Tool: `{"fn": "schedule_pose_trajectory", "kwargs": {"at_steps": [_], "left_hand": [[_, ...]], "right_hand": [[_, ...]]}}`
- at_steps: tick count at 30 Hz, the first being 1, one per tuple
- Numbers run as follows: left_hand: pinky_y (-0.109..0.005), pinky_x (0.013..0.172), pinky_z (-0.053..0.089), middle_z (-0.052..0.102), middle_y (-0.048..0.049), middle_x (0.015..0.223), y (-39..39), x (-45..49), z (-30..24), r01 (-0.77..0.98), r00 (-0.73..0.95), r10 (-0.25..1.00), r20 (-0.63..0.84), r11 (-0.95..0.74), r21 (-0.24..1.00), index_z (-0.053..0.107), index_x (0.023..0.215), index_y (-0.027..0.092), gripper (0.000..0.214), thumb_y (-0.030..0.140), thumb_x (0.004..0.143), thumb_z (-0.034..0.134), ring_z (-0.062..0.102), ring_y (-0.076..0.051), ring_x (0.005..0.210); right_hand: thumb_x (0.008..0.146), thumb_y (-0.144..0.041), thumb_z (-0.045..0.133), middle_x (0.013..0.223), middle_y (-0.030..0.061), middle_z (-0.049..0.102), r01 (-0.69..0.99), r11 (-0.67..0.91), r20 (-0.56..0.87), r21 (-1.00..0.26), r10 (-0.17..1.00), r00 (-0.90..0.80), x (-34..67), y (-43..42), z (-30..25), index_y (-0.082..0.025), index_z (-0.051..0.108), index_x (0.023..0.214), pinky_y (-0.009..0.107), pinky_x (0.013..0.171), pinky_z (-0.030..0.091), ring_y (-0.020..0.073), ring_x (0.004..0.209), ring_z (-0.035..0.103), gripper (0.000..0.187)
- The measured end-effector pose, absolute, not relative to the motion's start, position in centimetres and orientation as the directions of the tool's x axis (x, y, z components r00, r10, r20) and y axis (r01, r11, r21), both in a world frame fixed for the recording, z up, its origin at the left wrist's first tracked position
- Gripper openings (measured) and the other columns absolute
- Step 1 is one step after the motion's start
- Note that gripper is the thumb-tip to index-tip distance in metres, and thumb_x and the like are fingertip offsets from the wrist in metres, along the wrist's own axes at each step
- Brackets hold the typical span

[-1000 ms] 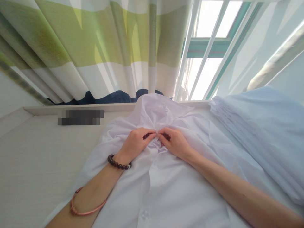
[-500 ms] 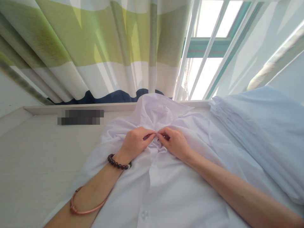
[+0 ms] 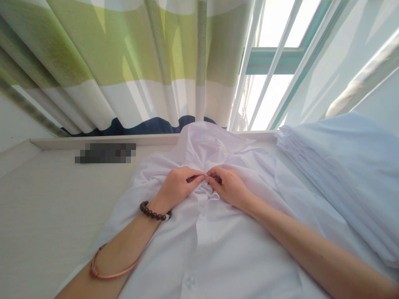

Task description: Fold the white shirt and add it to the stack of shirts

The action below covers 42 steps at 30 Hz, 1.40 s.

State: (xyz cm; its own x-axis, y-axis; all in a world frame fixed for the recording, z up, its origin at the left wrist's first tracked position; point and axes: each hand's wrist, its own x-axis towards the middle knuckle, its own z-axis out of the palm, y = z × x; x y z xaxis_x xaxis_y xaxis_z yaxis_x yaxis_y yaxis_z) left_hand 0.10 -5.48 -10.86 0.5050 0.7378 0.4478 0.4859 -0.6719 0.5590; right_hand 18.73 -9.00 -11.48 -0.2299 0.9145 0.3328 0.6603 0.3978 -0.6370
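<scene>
A white button-up shirt (image 3: 237, 241) lies front side up across the table, its collar (image 3: 202, 135) toward the window. Just below the collar, my left hand (image 3: 179, 185) pinches the placket between thumb and fingertips. My right hand (image 3: 229, 185) pinches the same spot from the other side, so the fingertips of both hands meet. Cloth is bunched and wrinkled around them. Whatever small part lies between the fingertips is hidden. Lower down the placket, a clear button (image 3: 190, 282) shows near the bottom edge of the view.
To the right lies a stack of folded white cloth (image 3: 346, 166). A dark, blurred-out object (image 3: 106, 153) rests at the back left of the pale tabletop (image 3: 52, 216). Behind the raised back edge hang green and white curtains (image 3: 140, 62), beside a barred window (image 3: 274, 62).
Both hands keep their pinch at the same place on the placket. My left wrist has shifted very slightly to the left; the shirt lies as before.
</scene>
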Motion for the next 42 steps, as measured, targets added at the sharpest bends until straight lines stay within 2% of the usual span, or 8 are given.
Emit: {"fn": "schedule_pose_trajectory", "kwargs": {"at_steps": [5, 9, 14, 21, 24, 29, 37, 42], "left_hand": [[-0.025, 0.066, 0.049, 0.074, -0.0018, 0.080, -5.63, 0.17, -10.72, 0.494, 0.507, 0.728, 0.462, -0.684, 0.537, 0.075, 0.086, 0.020, 0.016, 0.027, 0.085, 0.060, 0.065, -0.015, 0.069], [-0.024, 0.065, 0.050, 0.074, -0.0011, 0.079, -5.68, 0.28, -10.70, 0.479, 0.491, 0.739, 0.462, -0.672, 0.565, 0.075, 0.086, 0.021, 0.016, 0.028, 0.084, 0.061, 0.065, -0.014, 0.068], [-0.023, 0.068, 0.052, 0.076, 0.0003, 0.082, -5.53, 0.32, -10.61, 0.460, 0.449, 0.815, 0.365, -0.561, 0.688, 0.076, 0.084, 0.021, 0.016, 0.030, 0.083, 0.064, 0.068, -0.015, 0.071], [-0.024, 0.071, 0.054, 0.077, 0.0000, 0.082, -5.27, 0.15, -10.40, 0.445, 0.442, 0.847, 0.296, -0.493, 0.747, 0.076, 0.082, 0.019, 0.017, 0.031, 0.081, 0.064, 0.070, -0.018, 0.075], [-0.023, 0.071, 0.053, 0.077, 0.0002, 0.083, -5.24, 0.16, -10.32, 0.444, 0.447, 0.850, 0.279, -0.482, 0.756, 0.076, 0.082, 0.020, 0.017, 0.031, 0.080, 0.064, 0.070, -0.018, 0.076], [-0.023, 0.072, 0.052, 0.077, -0.0005, 0.084, -5.26, 0.16, -10.19, 0.451, 0.445, 0.855, 0.267, -0.472, 0.757, 0.077, 0.082, 0.019, 0.020, 0.035, 0.079, 0.065, 0.070, -0.018, 0.077], [-0.022, 0.071, 0.052, 0.077, 0.0002, 0.082, -5.40, 0.26, -10.20, 0.453, 0.429, 0.848, 0.311, -0.499, 0.738, 0.077, 0.082, 0.019, 0.017, 0.031, 0.079, 0.065, 0.069, -0.016, 0.074], [-0.022, 0.069, 0.051, 0.077, 0.0002, 0.081, -5.44, 0.24, -10.18, 0.446, 0.434, 0.844, 0.317, -0.506, 0.738, 0.077, 0.081, 0.019, 0.016, 0.030, 0.079, 0.066, 0.069, -0.016, 0.073]], "right_hand": [[0.096, -0.024, 0.041, 0.083, 0.0060, 0.069, 0.767, 0.420, 0.322, -0.485, 0.901, -0.290, 18.46, -9.66, -11.46, -0.018, 0.054, 0.095, 0.028, 0.062, 0.039, 0.0187, 0.070, 0.061, 0.015], [0.098, -0.025, 0.033, 0.079, 0.0064, 0.067, 0.793, 0.424, 0.319, -0.437, 0.898, -0.304, 18.30, -9.95, -11.41, -0.018, 0.051, 0.096, 0.029, 0.057, 0.035, 0.0196, 0.065, 0.059, 0.019], [0.098, -0.026, 0.034, 0.083, 0.0056, 0.066, 0.754, 0.445, 0.348, -0.483, 0.888, -0.301, 18.32, -9.99, -11.50, -0.019, 0.051, 0.096, 0.029, 0.061, 0.040, 0.0193, 0.069, 0.060, 0.018], [0.093, -0.024, 0.050, 0.082, 0.0035, 0.070, 0.691, 0.406, 0.333, -0.599, 0.910, -0.246, 18.28, -9.76, -11.39, -0.020, 0.056, 0.095, 0.027, 0.069, 0.044, 0.0176, 0.074, 0.063, 0.008], [0.091, -0.026, 0.053, 0.081, 0.0034, 0.071, 0.739, 0.365, 0.317, -0.567, 0.924, -0.213, 18.15, -9.82, -11.38, -0.020, 0.058, 0.095, 0.028, 0.067, 0.043, 0.0181, 0.072, 0.064, 0.009], [0.093, -0.025, 0.047, 0.081, 0.0041, 0.071, 0.801, 0.348, 0.325, -0.488, 0.924, -0.203, 18.00, -10.08, -11.51, -0.019, 0.060, 0.096, 0.028, 0.066, 0.042, 0.0187, 0.071, 0.064, 0.015], [0.092, -0.027, 0.051, 0.083, 0.0036, 0.072, 0.767, 0.361, 0.286, -0.531, 0.928, -0.239, 18.33, -9.79, -11.23, -0.019, 0.061, 0.096, 0.028, 0.066, 0.043, 0.0178, 0.070, 0.064, 0.013], [0.094, -0.026, 0.046, 0.086, 0.0058, 0.072, 0.802, 0.370, 0.310, -0.470, 0.919, -0.242, 18.37, -9.77, -11.45, -0.018, 0.060, 0.098, 0.029, 0.067, 0.042, 0.0198, 0.074, 0.064, 0.017]]}}
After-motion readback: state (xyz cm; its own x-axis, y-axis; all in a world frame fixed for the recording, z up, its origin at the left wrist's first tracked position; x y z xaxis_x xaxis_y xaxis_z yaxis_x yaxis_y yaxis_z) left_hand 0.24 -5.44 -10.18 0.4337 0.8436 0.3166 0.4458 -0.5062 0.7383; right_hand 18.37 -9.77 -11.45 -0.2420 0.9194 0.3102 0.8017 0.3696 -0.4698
